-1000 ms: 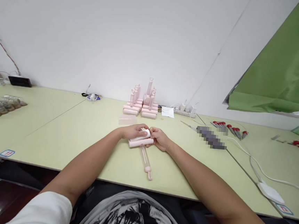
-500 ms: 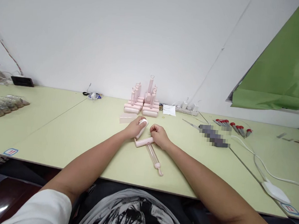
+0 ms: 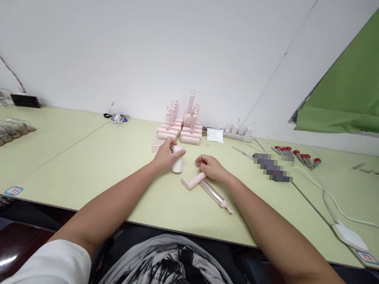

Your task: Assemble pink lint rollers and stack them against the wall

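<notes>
My left hand [image 3: 166,157] grips a white sticky-paper roll [image 3: 177,160], thumb across its front, and the roll stands nearly upright over the table. To its right, my right hand [image 3: 211,168] is curled on the far end of a pink lint roller [image 3: 193,181]. That end is hidden under the hand. The lint roller's clear handle [image 3: 212,191] slants toward the near right, with a pink loop at its tip. Just behind my left hand lies a pale pink cover piece [image 3: 156,146], partly hidden by the hand.
Several pink lint rollers [image 3: 190,134] stand grouped against the wall. A white paper [image 3: 215,135] and a power strip [image 3: 238,136] lie beside them. Red-handled tools [image 3: 296,153] and a white cable [image 3: 324,192] are on the right; clear-wrapped packs [image 3: 2,133] sit far left.
The white roll has come away from the lint roller and tilted more upright in my left hand. My right hand and the lint roller have shifted right, the handle swinging outward.
</notes>
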Motion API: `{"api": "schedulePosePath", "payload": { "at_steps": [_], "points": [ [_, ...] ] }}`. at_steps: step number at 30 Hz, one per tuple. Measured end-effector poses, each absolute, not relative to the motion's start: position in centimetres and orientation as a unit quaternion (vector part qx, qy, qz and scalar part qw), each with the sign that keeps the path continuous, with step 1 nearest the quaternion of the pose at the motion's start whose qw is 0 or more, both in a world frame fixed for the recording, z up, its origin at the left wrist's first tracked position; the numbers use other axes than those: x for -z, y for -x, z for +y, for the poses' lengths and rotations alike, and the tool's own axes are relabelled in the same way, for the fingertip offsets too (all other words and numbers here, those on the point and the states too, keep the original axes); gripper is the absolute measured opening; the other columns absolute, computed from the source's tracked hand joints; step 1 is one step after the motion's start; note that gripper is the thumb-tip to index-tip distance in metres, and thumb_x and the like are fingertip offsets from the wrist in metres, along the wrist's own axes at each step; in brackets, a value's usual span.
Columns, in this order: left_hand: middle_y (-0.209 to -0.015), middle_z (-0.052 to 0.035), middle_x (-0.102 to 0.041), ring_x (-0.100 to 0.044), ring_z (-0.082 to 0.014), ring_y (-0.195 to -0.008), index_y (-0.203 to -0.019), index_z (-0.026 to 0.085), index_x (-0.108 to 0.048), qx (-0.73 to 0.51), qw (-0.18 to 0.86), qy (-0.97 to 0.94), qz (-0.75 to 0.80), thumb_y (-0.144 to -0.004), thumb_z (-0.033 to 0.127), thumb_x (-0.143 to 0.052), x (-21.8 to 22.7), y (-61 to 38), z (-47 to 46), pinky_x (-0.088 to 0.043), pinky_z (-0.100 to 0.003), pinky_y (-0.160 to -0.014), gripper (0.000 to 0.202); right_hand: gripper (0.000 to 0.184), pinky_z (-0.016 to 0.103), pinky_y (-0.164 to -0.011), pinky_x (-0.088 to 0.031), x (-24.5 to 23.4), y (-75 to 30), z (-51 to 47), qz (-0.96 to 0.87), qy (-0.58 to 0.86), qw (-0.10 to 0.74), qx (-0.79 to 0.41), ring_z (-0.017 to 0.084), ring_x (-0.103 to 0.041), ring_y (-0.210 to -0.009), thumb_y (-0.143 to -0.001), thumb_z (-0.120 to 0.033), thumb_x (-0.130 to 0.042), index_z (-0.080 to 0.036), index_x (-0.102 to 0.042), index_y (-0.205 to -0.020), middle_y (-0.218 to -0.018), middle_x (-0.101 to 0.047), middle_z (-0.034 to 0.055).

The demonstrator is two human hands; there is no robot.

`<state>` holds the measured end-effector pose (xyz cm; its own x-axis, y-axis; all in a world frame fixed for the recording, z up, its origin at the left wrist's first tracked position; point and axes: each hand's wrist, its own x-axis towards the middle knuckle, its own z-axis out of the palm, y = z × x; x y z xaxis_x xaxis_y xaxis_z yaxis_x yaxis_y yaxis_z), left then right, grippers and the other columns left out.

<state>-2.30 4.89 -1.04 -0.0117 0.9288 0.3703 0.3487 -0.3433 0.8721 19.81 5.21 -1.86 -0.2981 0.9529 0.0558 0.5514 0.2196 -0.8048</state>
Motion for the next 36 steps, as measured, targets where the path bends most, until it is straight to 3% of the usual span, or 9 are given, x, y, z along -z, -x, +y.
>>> {"api": "schedulePosePath", "payload": {
  "at_steps": [6,9,12,15,20,25,36],
  "points": [
    [-0.087,0.0008,-0.065,-0.059,-0.0172,-0.079,-0.095,0.022,-0.06,-0.436,0.189,-0.709,0.521,-0.074,0.043,-0.069,0.0,3.7,4.8,-0.044,-0.03,-0.072,0.031,0.03,0.025,-0.062,-0.039,1.8,-19.8,5.1,-0.746,0.514,0.288,-0.31,0.015,-0.054,-0.071,-0.06,-0.008,-0.05,-0.019,-0.064,-0.084,-0.082,-0.065,0.0008],
    [-0.087,-0.0002,-0.065,-0.06,-0.0176,-0.08,-0.093,0.022,-0.06,-0.446,0.186,-0.692,0.537,-0.074,0.043,-0.069,0.1,3.9,5.0,-0.047,-0.029,-0.07,0.03,0.026,0.025,-0.063,-0.039,1.6,-19.7,4.9,-0.755,0.507,0.288,-0.3,0.015,-0.053,-0.069,-0.062,-0.008,-0.053,-0.019,-0.065,-0.082,-0.079,-0.065,0.0001],
    [-0.083,0.0011,-0.06,-0.062,-0.0142,-0.067,-0.091,0.021,-0.051,-0.494,0.273,-0.638,0.523,-0.074,0.043,-0.07,0.2,3.7,5.2,-0.048,-0.025,-0.055,0.033,0.023,0.026,-0.063,-0.04,1.7,-19.7,4.8,-0.759,0.501,0.294,-0.293,0.014,-0.054,-0.069,-0.068,-0.013,-0.057,-0.019,-0.066,-0.088,-0.079,-0.064,-0.0002],
    [-0.082,0.0036,-0.055,-0.063,-0.0117,-0.053,-0.088,0.021,-0.041,-0.527,0.386,-0.582,0.484,-0.07,0.041,-0.074,0.3,3.2,5.2,-0.047,-0.022,-0.043,0.042,0.034,0.027,-0.066,-0.042,2.0,-19.5,4.7,-0.753,0.495,0.321,-0.29,0.015,-0.056,-0.072,-0.075,-0.024,-0.062,-0.02,-0.064,-0.109,-0.085,-0.067,0.0006],
    [-0.077,0.005,-0.055,-0.066,-0.014,-0.049,-0.086,0.021,-0.037,-0.549,0.456,-0.54,0.446,-0.066,0.04,-0.079,0.3,2.9,5.3,-0.048,-0.022,-0.038,0.05,0.055,0.029,-0.071,-0.047,2.4,-19.2,4.6,-0.739,0.453,0.361,-0.345,0.016,-0.058,-0.079,-0.08,-0.031,-0.064,-0.019,-0.052,-0.132,-0.099,-0.067,0.0041],
    [-0.07,0.0049,-0.06,-0.063,-0.0126,-0.045,-0.088,0.019,-0.041,-0.544,0.483,-0.53,0.436,-0.066,0.04,-0.081,0.4,2.9,5.4,-0.048,-0.021,-0.037,0.051,0.046,0.029,-0.071,-0.046,2.7,-19.0,4.7,-0.735,0.42,0.382,-0.372,0.016,-0.058,-0.077,-0.081,-0.033,-0.059,-0.014,-0.059,-0.123,-0.091,-0.065,0.004],
    [-0.068,0.0048,-0.063,-0.063,-0.012,-0.045,-0.088,0.019,-0.043,-0.533,0.503,-0.506,0.454,-0.068,0.041,-0.081,0.5,2.9,5.4,-0.052,-0.022,-0.039,0.049,0.046,0.028,-0.066,-0.045,2.7,-19.0,4.8,-0.725,0.4,0.392,-0.401,0.015,-0.056,-0.072,-0.076,-0.032,-0.064,-0.014,-0.063,-0.119,-0.08,-0.063,0.0004]
  ]
}}
